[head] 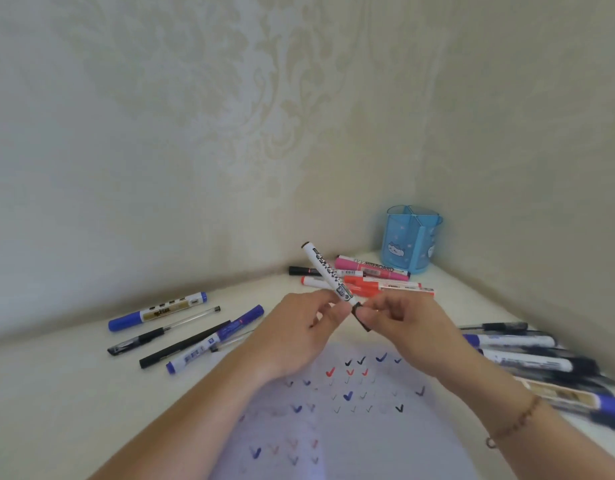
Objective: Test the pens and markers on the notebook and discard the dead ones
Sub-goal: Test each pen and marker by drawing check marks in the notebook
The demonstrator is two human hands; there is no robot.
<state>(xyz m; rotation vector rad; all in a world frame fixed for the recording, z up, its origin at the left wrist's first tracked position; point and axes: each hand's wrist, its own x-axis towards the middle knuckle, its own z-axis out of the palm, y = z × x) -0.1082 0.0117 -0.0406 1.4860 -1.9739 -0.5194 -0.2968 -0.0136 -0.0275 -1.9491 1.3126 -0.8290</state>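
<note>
Hands grip marker (326, 274) and cap (361, 317) over cream tabletop (56, 393) in wallpapered corner (160, 133)

The notebook (351, 427) lies at the front of the counter (56, 393); pens lie left and right of it; markers behind; the holder (411, 244) in the far corner.

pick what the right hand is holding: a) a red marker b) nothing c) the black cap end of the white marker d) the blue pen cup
c: the right hand pinches the black cap at the lower end of the white marker, while the left hand grips its barrel.
</note>
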